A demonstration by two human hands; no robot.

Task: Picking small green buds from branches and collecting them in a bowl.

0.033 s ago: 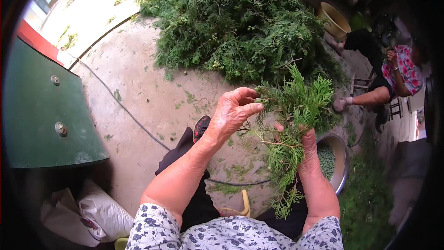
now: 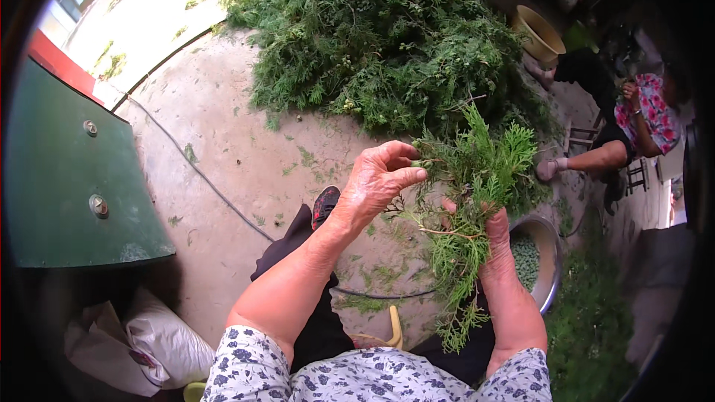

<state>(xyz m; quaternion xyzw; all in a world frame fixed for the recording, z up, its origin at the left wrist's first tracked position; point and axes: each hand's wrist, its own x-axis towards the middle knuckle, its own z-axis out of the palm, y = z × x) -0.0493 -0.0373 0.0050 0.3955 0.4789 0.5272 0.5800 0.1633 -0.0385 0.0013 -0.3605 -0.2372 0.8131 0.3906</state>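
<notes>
Hands are both on one bunch of feathery green conifer sprigs [image 2: 477,201], held upright in front of my lap. My right hand [image 2: 497,242] is clamped around the thin woody stems from behind, presumably so the fronds fan upward within reach. My left hand [image 2: 376,179] has thumb and forefinger pinched at the left edge of the foliage; whether they close on a small piece I cannot tell, since the tips are lost in the green.

Counts: one held bunch; one large heap of cut green branches [image 2: 380,45] on the bare concrete ground [image 2: 223,156] just beyond it; one round metal basin [image 2: 542,257] with small green bits inside, low at my right, likely placed there for easy dropping. One thin dark cable [image 2: 208,182] crosses the ground. One green metal panel [image 2: 67,186] stands at my left, two white sacks [image 2: 160,342] below it.

One other person in a floral top [image 2: 652,115] sits at far right.
</notes>
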